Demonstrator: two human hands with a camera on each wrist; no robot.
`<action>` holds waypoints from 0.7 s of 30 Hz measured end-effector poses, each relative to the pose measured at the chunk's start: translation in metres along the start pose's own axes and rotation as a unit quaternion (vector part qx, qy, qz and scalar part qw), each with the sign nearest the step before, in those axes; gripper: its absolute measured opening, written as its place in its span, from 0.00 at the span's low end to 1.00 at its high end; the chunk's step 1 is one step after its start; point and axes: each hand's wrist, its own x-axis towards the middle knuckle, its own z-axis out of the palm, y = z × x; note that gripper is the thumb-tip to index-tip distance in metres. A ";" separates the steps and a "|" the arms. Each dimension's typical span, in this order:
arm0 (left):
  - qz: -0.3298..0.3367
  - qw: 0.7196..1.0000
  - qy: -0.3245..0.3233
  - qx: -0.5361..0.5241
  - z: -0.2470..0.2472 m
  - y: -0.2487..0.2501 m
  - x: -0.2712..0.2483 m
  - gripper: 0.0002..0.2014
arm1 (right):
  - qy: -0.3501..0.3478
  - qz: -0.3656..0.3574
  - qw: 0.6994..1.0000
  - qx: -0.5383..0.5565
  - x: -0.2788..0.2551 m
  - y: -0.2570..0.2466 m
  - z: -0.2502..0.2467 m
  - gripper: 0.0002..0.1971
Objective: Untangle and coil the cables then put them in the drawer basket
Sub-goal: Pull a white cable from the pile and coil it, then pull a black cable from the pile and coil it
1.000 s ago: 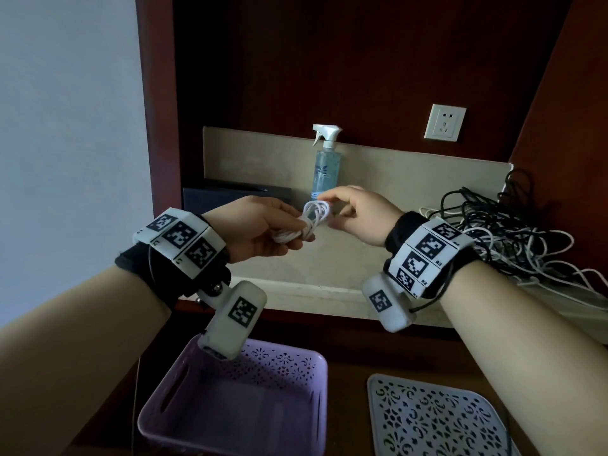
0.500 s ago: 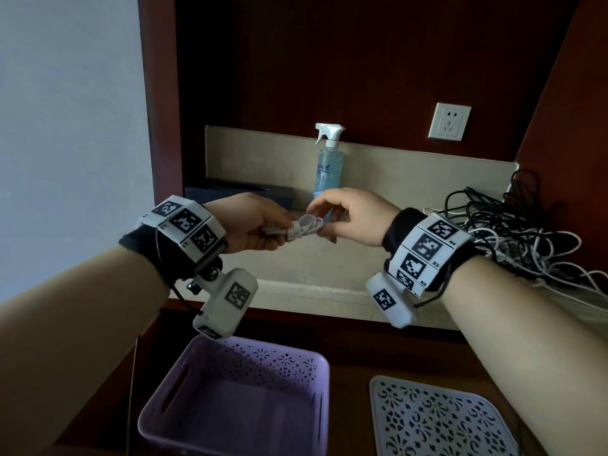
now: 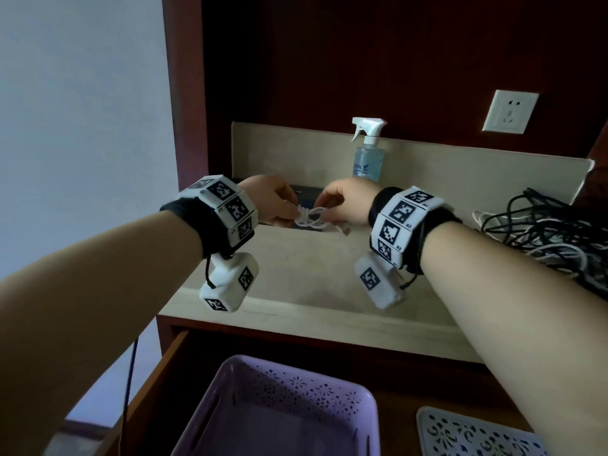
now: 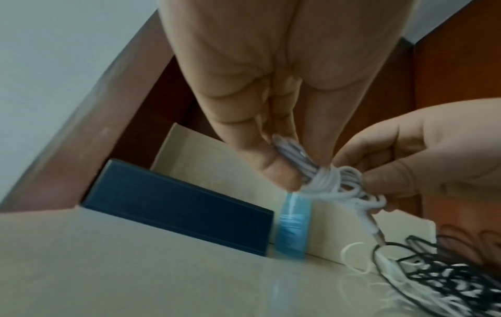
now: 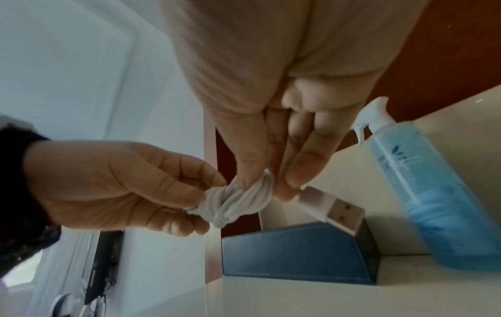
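A small white coiled cable (image 3: 310, 218) hangs between both hands above the beige counter. My left hand (image 3: 275, 205) pinches its left end, where wraps bind the coil (image 4: 322, 178). My right hand (image 3: 342, 205) pinches the right loops (image 5: 249, 197), and the USB plug (image 5: 332, 209) sticks out below its fingers. A tangle of black and white cables (image 3: 546, 235) lies on the counter at the right. The purple drawer basket (image 3: 279, 413) sits below in the open drawer, with nothing in it that I can see.
A blue spray bottle (image 3: 367, 149) stands at the counter's back wall. A dark blue box (image 5: 298, 255) lies at the back left. A white perforated lid (image 3: 473, 436) lies right of the basket. A wall socket (image 3: 510, 110) is up on the right.
The coil has been drawn tighter and lower between the hands, and the plug end now sticks out under the right hand. The view has tilted down toward the drawer.
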 end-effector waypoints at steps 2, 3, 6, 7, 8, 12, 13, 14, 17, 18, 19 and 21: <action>0.005 0.994 -0.015 0.108 -0.010 -0.009 0.016 0.03 | -0.019 0.001 0.999 -0.036 0.019 -0.006 0.008 0.10; 0.004 0.989 -0.023 0.144 -0.014 -0.014 0.024 0.03 | -0.034 0.002 0.998 -0.055 0.029 -0.008 0.013 0.10; -0.013 0.978 -0.047 0.204 -0.020 -0.029 0.043 0.05 | -0.078 0.002 0.993 -0.092 0.056 -0.012 0.029 0.10; -0.019 0.972 -0.050 0.228 -0.020 -0.034 0.048 0.06 | -0.094 0.007 0.990 -0.104 0.065 -0.012 0.034 0.12; -0.020 0.967 -0.049 0.251 -0.020 -0.040 0.053 0.08 | -0.118 0.013 0.985 -0.121 0.077 -0.013 0.038 0.14; -0.041 0.948 -0.059 0.310 -0.023 -0.057 0.066 0.17 | -0.167 0.038 0.974 -0.146 0.104 -0.008 0.056 0.18; -0.053 0.943 -0.070 0.320 -0.025 -0.059 0.069 0.17 | -0.150 0.035 0.978 -0.139 0.106 -0.007 0.060 0.16; -0.068 0.939 -0.085 0.325 -0.026 -0.060 0.072 0.18 | -0.130 0.027 0.982 -0.137 0.104 -0.005 0.064 0.15; -0.096 0.923 -0.124 0.352 -0.025 -0.061 0.074 0.18 | -0.127 0.015 0.983 -0.135 0.097 -0.004 0.070 0.15; -0.091 0.912 -0.131 0.378 -0.023 -0.060 0.072 0.18 | -0.129 0.013 0.983 -0.133 0.095 -0.005 0.068 0.15; -0.087 0.903 -0.130 0.399 -0.022 -0.059 0.071 0.17 | -0.129 0.012 0.982 -0.134 0.092 -0.006 0.067 0.15; -0.088 0.896 -0.132 0.415 -0.019 -0.056 0.067 0.17 | -0.141 0.015 0.979 -0.144 0.092 -0.007 0.064 0.15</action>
